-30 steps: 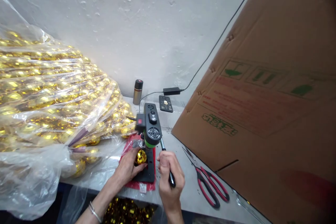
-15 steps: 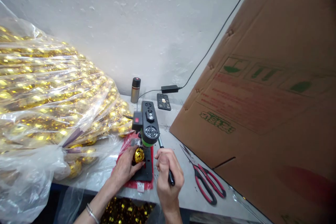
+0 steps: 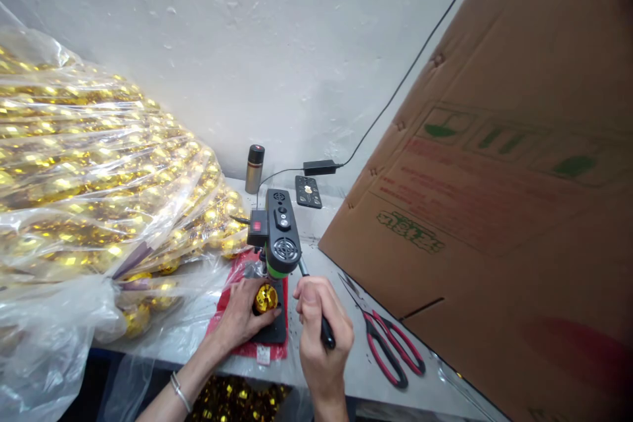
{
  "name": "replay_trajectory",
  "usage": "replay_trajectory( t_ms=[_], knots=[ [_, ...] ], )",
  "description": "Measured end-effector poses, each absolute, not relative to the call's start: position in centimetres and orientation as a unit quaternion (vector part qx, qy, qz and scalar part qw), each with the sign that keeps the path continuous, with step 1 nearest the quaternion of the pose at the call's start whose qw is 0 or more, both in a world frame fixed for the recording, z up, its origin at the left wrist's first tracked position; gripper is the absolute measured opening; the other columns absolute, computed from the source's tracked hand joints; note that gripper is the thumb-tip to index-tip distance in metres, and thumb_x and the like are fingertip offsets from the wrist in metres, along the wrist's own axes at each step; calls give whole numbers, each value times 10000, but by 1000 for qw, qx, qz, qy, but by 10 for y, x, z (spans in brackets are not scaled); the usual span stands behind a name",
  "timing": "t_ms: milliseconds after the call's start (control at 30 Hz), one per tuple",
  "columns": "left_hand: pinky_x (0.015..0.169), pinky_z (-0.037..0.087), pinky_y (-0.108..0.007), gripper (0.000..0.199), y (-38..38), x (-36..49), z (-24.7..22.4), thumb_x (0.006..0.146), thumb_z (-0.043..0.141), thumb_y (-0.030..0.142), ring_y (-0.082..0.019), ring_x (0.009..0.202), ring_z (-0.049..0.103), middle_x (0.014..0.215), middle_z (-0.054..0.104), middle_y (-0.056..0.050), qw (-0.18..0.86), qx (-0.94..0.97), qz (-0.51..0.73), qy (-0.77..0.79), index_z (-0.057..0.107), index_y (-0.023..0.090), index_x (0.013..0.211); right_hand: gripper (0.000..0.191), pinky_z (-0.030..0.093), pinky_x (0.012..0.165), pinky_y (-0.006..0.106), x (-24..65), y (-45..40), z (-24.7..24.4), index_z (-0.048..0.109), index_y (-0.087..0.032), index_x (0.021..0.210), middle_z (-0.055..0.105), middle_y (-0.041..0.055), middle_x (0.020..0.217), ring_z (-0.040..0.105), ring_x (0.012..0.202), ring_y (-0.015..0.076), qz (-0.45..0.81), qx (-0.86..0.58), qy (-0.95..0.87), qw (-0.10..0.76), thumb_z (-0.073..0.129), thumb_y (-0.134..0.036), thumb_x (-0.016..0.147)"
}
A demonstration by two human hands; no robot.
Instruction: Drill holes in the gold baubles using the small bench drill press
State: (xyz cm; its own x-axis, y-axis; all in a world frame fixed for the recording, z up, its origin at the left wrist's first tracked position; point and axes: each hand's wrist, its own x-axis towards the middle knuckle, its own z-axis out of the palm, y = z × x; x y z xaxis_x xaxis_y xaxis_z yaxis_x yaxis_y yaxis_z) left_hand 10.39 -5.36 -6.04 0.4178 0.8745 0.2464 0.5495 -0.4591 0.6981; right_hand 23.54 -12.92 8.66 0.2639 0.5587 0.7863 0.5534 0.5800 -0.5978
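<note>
A small black bench drill press (image 3: 278, 237) with a green collar stands on a red mat (image 3: 232, 316) at the table's front edge. My left hand (image 3: 241, 318) holds a faceted gold ball (image 3: 266, 298) on the press's black base plate (image 3: 277, 330), under the head. My right hand (image 3: 320, 330) is closed around the black grip of the press's feed lever (image 3: 316, 313), to the right of the machine.
A large clear plastic bag of gold balls (image 3: 89, 178) fills the left. A big cardboard box (image 3: 494, 211) leans at the right. Red-handled scissors (image 3: 390, 346) lie beside it. A small canister (image 3: 254, 168), a power adapter (image 3: 321, 167) and a remote (image 3: 308, 191) sit by the wall.
My right hand has drawn the lever slightly down and toward me. The gold ball under my left hand has shifted a little on the base plate. The view has moved slightly.
</note>
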Motion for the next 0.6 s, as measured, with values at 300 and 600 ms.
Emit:
replay_trajectory(
  t_ms=[300,600],
  knots=[
    [1013,506,-499,464,-55,108,-72,798,797,343,-322,1080,675,1151,755,-85,299,776,314,458,675,236,1232,298,471,586,264,234,-132,37,540,-231,818,600,0,750,607,664,137,-31,-444,-606,660,419,-156,1080],
    [998,511,-496,488,-57,110,-70,764,814,280,-324,1090,673,1173,748,-82,309,772,303,465,673,236,1229,316,468,637,285,229,-125,3,547,-231,803,611,-16,769,591,663,130,-24,-437,-554,708,444,-253,1101]
  ],
)
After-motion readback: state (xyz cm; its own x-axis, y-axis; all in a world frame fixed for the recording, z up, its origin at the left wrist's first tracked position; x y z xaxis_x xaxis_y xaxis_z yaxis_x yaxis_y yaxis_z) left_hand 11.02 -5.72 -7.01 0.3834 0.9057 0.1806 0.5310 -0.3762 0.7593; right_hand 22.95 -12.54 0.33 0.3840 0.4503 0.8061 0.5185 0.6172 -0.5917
